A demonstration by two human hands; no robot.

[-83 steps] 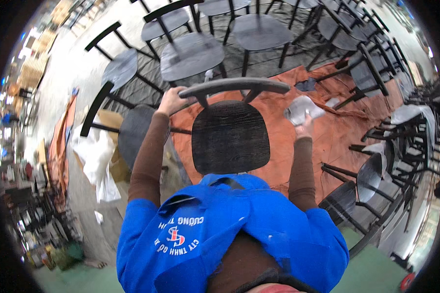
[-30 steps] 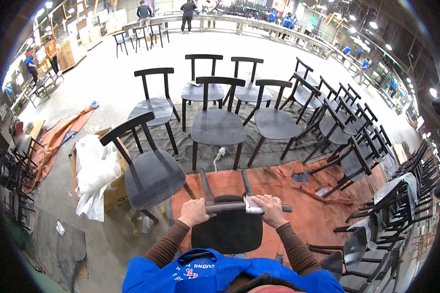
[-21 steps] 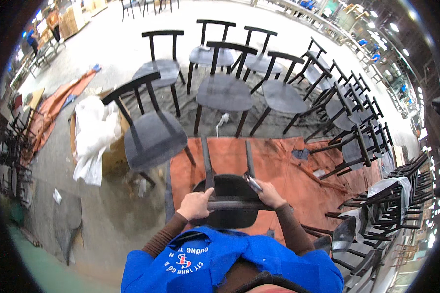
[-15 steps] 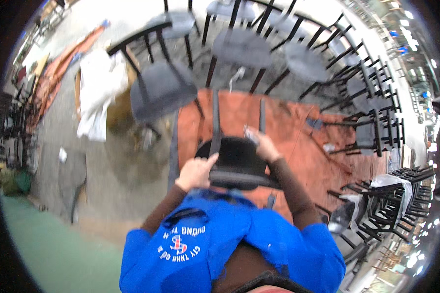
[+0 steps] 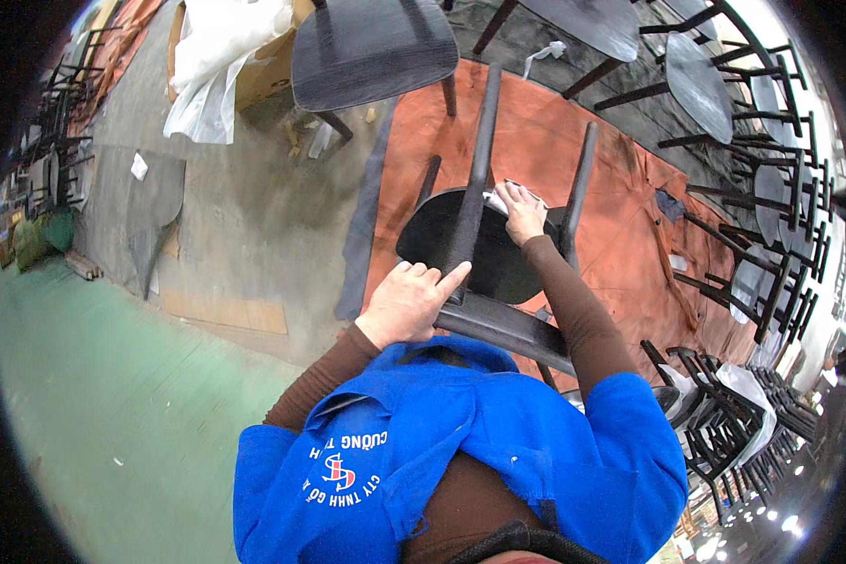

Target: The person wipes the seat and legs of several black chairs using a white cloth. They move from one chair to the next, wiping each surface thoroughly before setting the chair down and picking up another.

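Note:
A black wooden chair [image 5: 479,254] lies tipped over an orange-brown tarp [image 5: 620,216], its legs pointing away from me. My left hand [image 5: 409,303] grips the chair's frame where a leg meets the near rail, thumb stretched along the leg. My right hand [image 5: 521,212] presses a small white cloth [image 5: 498,198] against the dark seat surface between the two far legs. Both arms wear brown sleeves under a blue vest.
More black chairs stand at the top [image 5: 376,42] and in rows along the right [image 5: 771,188]. Stacked chairs [image 5: 724,423] crowd the lower right. A white sheet [image 5: 221,56] drapes a cardboard box at upper left. Green floor [image 5: 113,423] lies to my left.
The chair stood upright with both hands on its back rail; it now lies tipped with legs pointing away. My right hand has moved onto the seat with the cloth.

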